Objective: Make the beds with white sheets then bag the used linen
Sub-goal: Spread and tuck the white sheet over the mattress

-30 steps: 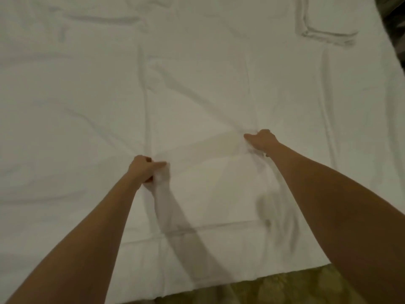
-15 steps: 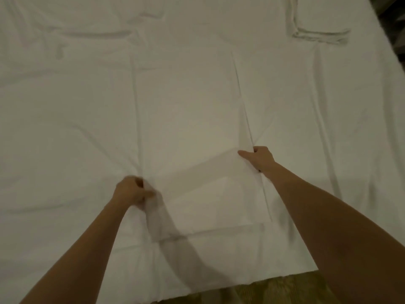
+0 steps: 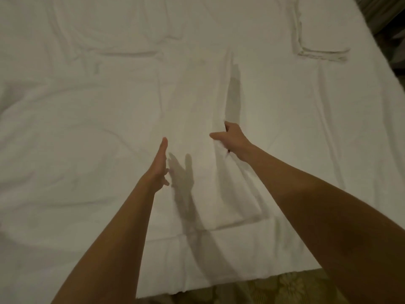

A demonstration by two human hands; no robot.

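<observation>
A white sheet (image 3: 87,128) covers the whole bed, creased and wrinkled. On top of it near the middle lies a folded white piece of linen (image 3: 197,119). My right hand (image 3: 232,139) grips the right edge of that piece, lifting a ridge of cloth. My left hand (image 3: 158,165) hovers just above the sheet to the left, fingers straight and together, holding nothing. It casts a shadow on the cloth beside it.
A folded-over corner of sheet (image 3: 317,49) lies at the far right. A patterned carpet (image 3: 274,288) shows below the bed's near edge. A dark gap (image 3: 392,29) runs past the bed's right side.
My left hand has let go of the linen's left edge and opened flat. My right hand has kept its grip and drawn the cloth up into a ridge.
</observation>
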